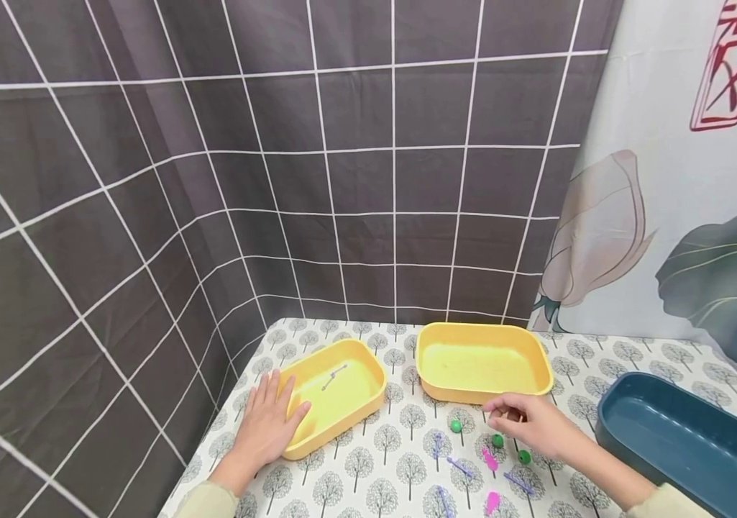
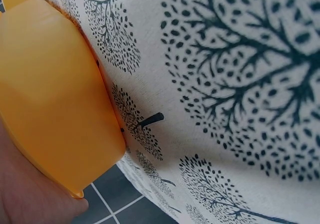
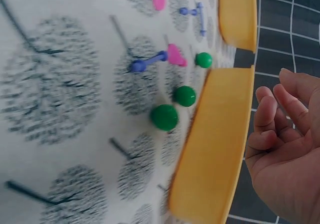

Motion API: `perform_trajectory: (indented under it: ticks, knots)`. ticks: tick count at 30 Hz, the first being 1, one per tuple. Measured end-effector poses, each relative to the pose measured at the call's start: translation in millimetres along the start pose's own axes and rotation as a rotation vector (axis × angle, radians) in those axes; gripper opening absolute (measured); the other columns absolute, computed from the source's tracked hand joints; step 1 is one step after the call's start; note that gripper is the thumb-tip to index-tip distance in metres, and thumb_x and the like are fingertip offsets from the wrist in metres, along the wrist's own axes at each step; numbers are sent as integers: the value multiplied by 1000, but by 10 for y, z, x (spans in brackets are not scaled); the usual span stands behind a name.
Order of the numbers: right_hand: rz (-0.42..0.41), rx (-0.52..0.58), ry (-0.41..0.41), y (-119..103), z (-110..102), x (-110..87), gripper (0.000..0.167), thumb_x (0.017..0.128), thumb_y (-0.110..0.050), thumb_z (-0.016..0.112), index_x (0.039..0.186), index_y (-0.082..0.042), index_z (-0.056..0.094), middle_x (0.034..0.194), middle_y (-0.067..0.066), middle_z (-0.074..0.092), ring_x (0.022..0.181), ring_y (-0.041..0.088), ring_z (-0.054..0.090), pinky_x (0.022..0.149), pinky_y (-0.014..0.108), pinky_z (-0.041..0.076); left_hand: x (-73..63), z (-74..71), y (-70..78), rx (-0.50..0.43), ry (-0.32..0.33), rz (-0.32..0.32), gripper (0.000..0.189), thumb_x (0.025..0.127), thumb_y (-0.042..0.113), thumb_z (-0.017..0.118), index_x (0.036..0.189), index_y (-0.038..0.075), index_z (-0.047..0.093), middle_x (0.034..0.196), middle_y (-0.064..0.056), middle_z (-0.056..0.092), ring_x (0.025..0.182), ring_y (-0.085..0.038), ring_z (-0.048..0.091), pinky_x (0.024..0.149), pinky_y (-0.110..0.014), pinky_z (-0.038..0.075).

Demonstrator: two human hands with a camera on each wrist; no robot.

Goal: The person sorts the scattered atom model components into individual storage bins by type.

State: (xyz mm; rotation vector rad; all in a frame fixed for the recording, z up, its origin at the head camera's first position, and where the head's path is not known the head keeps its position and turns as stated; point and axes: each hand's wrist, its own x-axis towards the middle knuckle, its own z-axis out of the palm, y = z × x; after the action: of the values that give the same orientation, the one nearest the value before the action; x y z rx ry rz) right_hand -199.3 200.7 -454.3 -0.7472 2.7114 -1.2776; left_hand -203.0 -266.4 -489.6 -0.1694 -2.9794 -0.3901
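My left hand rests on the near-left rim of the left yellow tray, its fingers extended. A small purple stick-like piece lies inside that tray. In the left wrist view, part of the hand touches the tray's edge. My right hand is raised by the front of the right yellow tray, above the loose pieces. Its fingers are loosely bent, and nothing shows between them. Near it on the cloth are a green bead, another green bead and a pink piece.
A third green bead, several purple sticks and a second pink piece lie on the tree-print cloth. At the right stands a dark blue tray. A dark grid curtain hangs behind the table.
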Motion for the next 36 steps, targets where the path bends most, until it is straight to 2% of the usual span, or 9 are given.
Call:
perform_trajectory:
  ticks: [10, 19, 24, 28, 36]
  knots:
    - [6, -42, 17, 164, 9, -275, 19, 93, -20, 74, 108, -7, 74, 81, -17, 62, 69, -4, 50, 57, 20, 47, 8, -1, -9, 19, 5, 10, 74, 105, 57, 38, 158, 5, 32, 166, -26, 12, 153, -46, 8, 123, -62, 10]
    - [26, -17, 17, 278, 106, -517, 23, 92, -20, 74, 110, -7, 72, 83, -17, 64, 65, -2, 52, 56, 21, 48, 7, 5, -6, 21, 8, 15, 74, 105, 57, 38, 158, 5, 33, 166, -26, 13, 154, -46, 8, 122, -63, 10]
    - [37, 20, -7, 343, 126, -607, 21, 94, -20, 73, 111, -8, 72, 84, -18, 62, 65, -2, 52, 56, 21, 47, 0, 1, 1, 10, 3, 12, 74, 105, 56, 39, 158, 5, 33, 166, -26, 12, 154, -46, 8, 122, -63, 10]
    - [78, 37, -41, 394, 135, -666, 19, 96, -21, 71, 109, -8, 71, 83, -18, 59, 70, -3, 50, 58, 20, 45, -4, 0, 2, 7, 4, 13, 73, 105, 56, 39, 157, 5, 34, 166, -26, 13, 153, -46, 8, 122, -63, 10]
    - [58, 48, -65, 499, 155, -759, 19, 95, -20, 72, 107, -6, 71, 83, -19, 59, 72, -2, 52, 59, 21, 47, -7, -8, 10, -1, 2, 12, 73, 105, 55, 39, 157, 4, 34, 166, -26, 13, 153, -46, 8, 122, -63, 10]
